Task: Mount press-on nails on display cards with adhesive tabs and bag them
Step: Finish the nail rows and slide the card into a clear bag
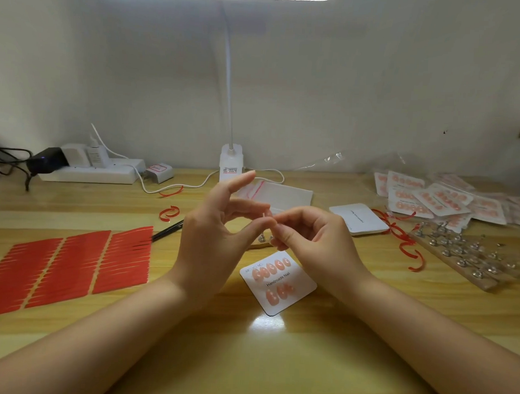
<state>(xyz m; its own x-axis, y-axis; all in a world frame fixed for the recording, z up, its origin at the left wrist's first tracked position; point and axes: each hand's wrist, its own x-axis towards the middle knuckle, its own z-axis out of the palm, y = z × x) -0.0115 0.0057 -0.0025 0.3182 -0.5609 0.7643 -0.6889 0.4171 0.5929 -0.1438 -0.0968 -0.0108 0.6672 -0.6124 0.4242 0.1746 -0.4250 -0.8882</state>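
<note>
Head view: left hand and right hand raised together over wooden desk, fingertips meeting in pinch on something too small to identify, left index extended upward. Directly below, white display card with peach press-on nails flat on desk. Red adhesive tab sheets at left; bagged cards piled far right, nail-stand board beside.
</note>
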